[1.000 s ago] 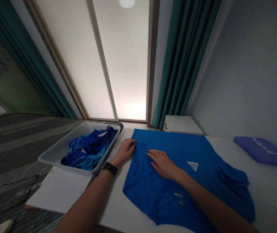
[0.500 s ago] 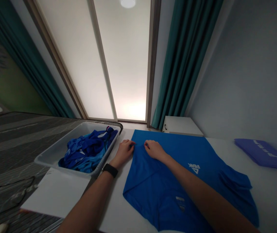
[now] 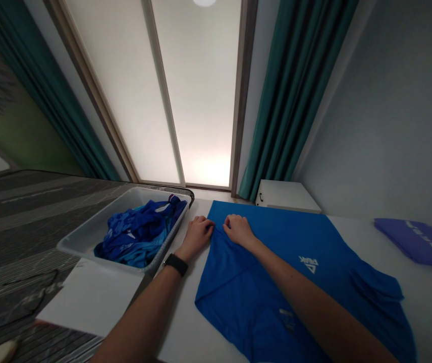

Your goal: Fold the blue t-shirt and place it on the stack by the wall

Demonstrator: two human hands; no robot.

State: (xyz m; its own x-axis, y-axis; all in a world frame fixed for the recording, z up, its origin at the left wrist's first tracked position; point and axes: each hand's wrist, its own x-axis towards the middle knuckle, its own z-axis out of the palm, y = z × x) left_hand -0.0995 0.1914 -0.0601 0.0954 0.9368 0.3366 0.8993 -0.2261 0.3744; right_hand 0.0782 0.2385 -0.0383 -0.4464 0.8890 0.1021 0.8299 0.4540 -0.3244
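A blue T-shirt (image 3: 234, 297) lies spread on the white table (image 3: 178, 322), with a white logo on its cloth and one side folded over. My left hand (image 3: 199, 237) is at the shirt's far left corner, its fingers pinching the cloth. A short gap away, my right hand (image 3: 238, 231) also grips the folded cloth near that edge. My right forearm lies across the shirt. A black watch (image 3: 175, 264) is on my left wrist.
A grey plastic tub (image 3: 83, 241) of crumpled blue garments stands just left of my left hand. A folded purple garment (image 3: 420, 243) lies at the table's right. A white sheet (image 3: 91, 302) juts out at the left, above a dark striped floor. A white cabinet (image 3: 286, 196) stands behind.
My right hand has moved from flat on the shirt's middle up and left to the fold, close to my left hand. The view has shifted slightly.
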